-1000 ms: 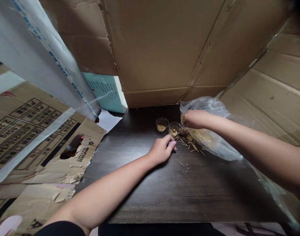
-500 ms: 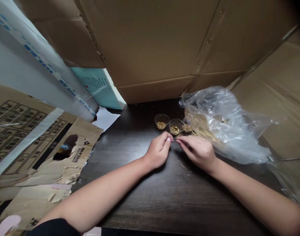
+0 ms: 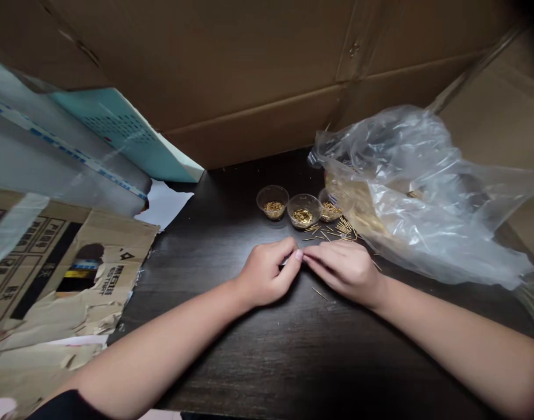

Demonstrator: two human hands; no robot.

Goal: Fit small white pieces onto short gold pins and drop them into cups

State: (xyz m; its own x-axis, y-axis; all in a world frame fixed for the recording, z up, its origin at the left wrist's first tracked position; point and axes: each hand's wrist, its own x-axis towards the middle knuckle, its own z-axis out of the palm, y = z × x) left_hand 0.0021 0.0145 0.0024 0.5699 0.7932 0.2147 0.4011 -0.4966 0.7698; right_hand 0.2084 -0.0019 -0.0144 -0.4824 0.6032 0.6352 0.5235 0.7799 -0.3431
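Note:
My left hand and my right hand meet fingertip to fingertip in the middle of the dark table. Both are closed in a pinch; what sits between the fingers is too small to make out. Just beyond them lie several thin gold pins scattered on the table. Behind the pins stand three small clear cups with gold bits inside. A crumpled clear plastic bag with more gold pins lies at the right, touching the rightmost cup.
Cardboard walls close in the back and right. Torn printed cardboard and a teal sheet lean at the left. One stray pin lies near my right wrist.
My right hand left the bag, came down to the table and met my left hand in a pinch. The view tilted down and closer.

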